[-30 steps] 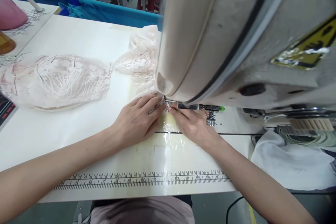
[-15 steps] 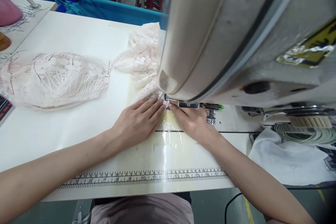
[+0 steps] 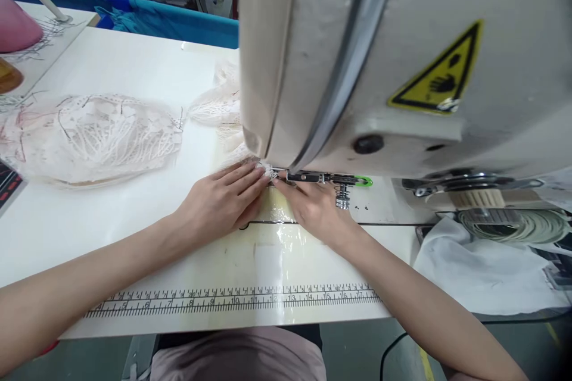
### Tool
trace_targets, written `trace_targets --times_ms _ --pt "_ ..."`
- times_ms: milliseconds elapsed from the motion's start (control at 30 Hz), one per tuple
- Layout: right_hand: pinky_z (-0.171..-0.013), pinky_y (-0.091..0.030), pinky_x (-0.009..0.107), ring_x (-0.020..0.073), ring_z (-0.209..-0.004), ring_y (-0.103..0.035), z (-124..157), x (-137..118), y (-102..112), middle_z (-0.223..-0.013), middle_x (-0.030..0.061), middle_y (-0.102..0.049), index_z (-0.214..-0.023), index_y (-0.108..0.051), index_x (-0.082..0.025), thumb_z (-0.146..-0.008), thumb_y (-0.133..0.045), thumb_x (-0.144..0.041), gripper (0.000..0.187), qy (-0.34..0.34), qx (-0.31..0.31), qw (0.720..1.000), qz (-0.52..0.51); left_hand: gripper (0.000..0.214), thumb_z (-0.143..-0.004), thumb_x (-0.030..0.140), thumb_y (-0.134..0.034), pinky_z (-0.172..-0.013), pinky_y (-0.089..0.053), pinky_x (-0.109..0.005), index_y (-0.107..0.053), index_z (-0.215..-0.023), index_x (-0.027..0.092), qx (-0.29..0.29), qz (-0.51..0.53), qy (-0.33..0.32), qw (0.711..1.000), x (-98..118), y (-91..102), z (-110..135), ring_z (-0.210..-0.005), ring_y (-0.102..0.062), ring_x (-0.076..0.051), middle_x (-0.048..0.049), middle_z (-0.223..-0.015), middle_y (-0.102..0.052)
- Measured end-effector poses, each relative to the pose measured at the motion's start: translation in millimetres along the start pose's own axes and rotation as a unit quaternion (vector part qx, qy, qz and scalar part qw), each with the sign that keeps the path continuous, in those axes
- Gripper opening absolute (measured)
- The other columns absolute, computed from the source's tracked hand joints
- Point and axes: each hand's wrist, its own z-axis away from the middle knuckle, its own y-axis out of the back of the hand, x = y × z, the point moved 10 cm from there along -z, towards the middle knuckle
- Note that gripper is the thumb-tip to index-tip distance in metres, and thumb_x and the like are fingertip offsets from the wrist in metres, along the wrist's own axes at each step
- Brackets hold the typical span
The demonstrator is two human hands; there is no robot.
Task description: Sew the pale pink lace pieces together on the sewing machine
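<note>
My left hand (image 3: 223, 199) lies flat, fingers stretched out together, with its fingertips on the white lace (image 3: 270, 170) beside the sewing machine's foot. Opposite it, my right hand (image 3: 317, 208) rests low on the machine bed, index finger extended to the lace edge. Its other fingers are partly covered by the metal guide (image 3: 308, 177) with a spring screw. The sewing machine head (image 3: 322, 71) stands over the lace and hides the needle. Behind my left hand, gathered lace (image 3: 218, 110) runs back under the machine head.
A separate lace piece (image 3: 120, 137) with dark thread ends lies on the left of the table (image 3: 134, 232). A printed ruler (image 3: 241, 300) runs along the front edge. White cloth (image 3: 473, 274) and a coil of pale cord (image 3: 540, 223) sit at right. A pink cone (image 3: 18, 24) stands back left.
The camera view has turned slightly, so the machine head appears further left and covers more of the gathered lace. Both hands stay at the machine's foot, nearly unchanged in pose.
</note>
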Motion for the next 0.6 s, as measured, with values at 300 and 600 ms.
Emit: trace_targets --times_ms 300,600 --pt "-0.073 -0.048 0.031 0.0130 -0.081 -0.064 1.1 -4.4 6.7 -0.119 -0.0005 -0.069 -0.117 -0.066 -0.023 -0.086 -0.054 -0.004 0.038 -0.003 0.005 0.996 0.087 0.028 -0.093 0.022 -0.055 -0.098 -0.057 -0.040 -0.069 -0.114 0.009 -0.002 -0.004 0.001 1.000 -1.4 0.5 -4.6 -0.106 -0.070 -0.026 -0.0112 -0.117 -0.071" --pt "-0.073 -0.045 0.027 0.0112 -0.082 -0.065 -2.8 5.2 10.8 -0.098 0.0017 -0.073 -0.105 -0.069 -0.021 -0.090 -0.050 -0.006 0.028 -0.030 -0.001 0.999 0.015 0.031 -0.094 0.024 -0.052 -0.102 -0.054 -0.040 -0.068 -0.116 0.009 -0.011 0.003 0.020 1.000 -5.6 -5.3 -3.7 -0.113 -0.066 -0.026 -0.0125 -0.118 -0.070"
